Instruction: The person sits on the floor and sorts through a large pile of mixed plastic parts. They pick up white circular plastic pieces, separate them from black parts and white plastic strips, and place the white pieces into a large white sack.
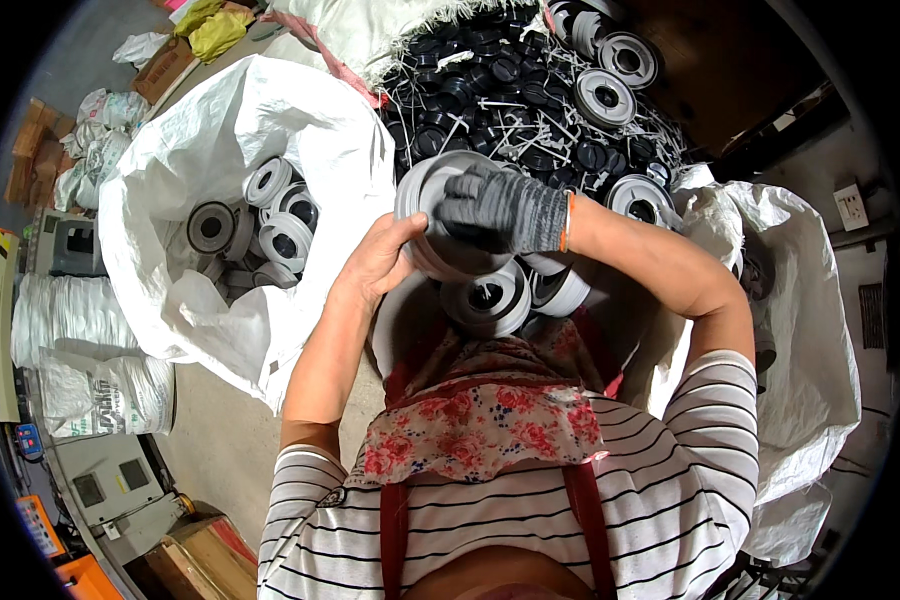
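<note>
Grey ring (440,251) in bare left hand (378,256), gloved right hand (510,208) against it, its grip unclear

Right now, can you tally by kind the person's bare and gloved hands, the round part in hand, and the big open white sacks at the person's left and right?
Bare left hand: 1
Gloved right hand: 1
Round grey part in hand: 1
Open white sacks, left sack and right sack: 2
Total: 5

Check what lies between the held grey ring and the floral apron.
In the head view, at least two pale ring-shaped parts lie between the held grey ring and the floral apron.
</note>
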### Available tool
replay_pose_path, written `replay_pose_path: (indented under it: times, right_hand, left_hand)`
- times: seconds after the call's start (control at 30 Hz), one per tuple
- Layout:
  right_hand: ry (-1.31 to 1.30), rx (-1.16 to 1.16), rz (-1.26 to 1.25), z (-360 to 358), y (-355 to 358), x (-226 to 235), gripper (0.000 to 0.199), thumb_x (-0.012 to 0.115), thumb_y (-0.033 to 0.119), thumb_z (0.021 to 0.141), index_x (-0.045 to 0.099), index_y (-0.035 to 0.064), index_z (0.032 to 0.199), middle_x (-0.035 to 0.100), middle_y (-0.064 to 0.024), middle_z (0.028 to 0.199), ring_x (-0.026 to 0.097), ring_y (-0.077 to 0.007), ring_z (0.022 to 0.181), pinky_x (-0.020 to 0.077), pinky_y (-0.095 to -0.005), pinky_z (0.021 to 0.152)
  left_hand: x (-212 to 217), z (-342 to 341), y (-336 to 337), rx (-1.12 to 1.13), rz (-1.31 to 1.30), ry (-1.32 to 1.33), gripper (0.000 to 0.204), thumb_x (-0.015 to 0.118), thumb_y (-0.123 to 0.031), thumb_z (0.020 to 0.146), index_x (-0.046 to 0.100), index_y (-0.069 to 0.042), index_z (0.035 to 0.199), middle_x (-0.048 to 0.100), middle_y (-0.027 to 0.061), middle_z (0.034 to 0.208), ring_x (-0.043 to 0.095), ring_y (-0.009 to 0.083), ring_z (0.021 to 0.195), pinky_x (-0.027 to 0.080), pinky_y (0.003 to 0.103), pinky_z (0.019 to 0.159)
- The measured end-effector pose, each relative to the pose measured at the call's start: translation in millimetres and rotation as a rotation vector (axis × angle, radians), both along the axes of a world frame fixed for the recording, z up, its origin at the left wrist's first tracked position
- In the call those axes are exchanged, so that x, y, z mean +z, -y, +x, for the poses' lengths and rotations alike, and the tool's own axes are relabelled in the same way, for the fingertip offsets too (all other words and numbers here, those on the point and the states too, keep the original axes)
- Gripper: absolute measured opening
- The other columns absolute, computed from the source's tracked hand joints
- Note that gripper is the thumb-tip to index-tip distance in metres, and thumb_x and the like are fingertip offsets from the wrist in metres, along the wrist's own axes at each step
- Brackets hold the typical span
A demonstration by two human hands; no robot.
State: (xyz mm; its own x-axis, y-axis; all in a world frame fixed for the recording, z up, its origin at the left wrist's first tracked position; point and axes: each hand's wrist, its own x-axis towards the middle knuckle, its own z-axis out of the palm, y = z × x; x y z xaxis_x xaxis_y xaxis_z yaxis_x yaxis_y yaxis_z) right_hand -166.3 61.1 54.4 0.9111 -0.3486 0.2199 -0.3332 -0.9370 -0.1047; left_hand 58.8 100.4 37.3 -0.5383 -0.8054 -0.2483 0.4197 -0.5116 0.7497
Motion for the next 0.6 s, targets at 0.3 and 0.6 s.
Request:
replay_pose_path:
  times: [0.3, 0.6]
  right_hand:
    - [0.215, -0.283, 0.337, 11.9, 8.3, -2.6, 0.044, 0.069, 0.032, 0.070, 0.061, 0.0144, 0.109, 0.059, -0.0134, 0.109, 0.056, -0.0322, 0.103, 0.0441, -0.0420, 0.090]
    - [0.404, -0.625, 0.767, 21.8, 27.5, -27.1, 0.064, 0.068, 0.059, 0.068, 0.068, -0.0018, 0.089, 0.066, -0.0225, 0.084, 0.065, -0.0314, 0.082, 0.0504, -0.0397, 0.073]
  left_hand:
    - [-25.7, -11.2, -5.4, 0.222, -0.084, 0.021, 0.032, 0.058, -0.015, 0.088, 0.053, 0.005, 0.113, 0.061, 0.0108, 0.104, 0.061, 0.0212, 0.090, 0.052, 0.034, 0.080]
    - [-22.8, -19.7, -8.9, 0.276, -0.497, 0.501, 0.049, 0.070, -0.007, 0.079, 0.045, -0.001, 0.122, 0.057, 0.0067, 0.106, 0.056, 0.0144, 0.091, 0.048, 0.029, 0.081]
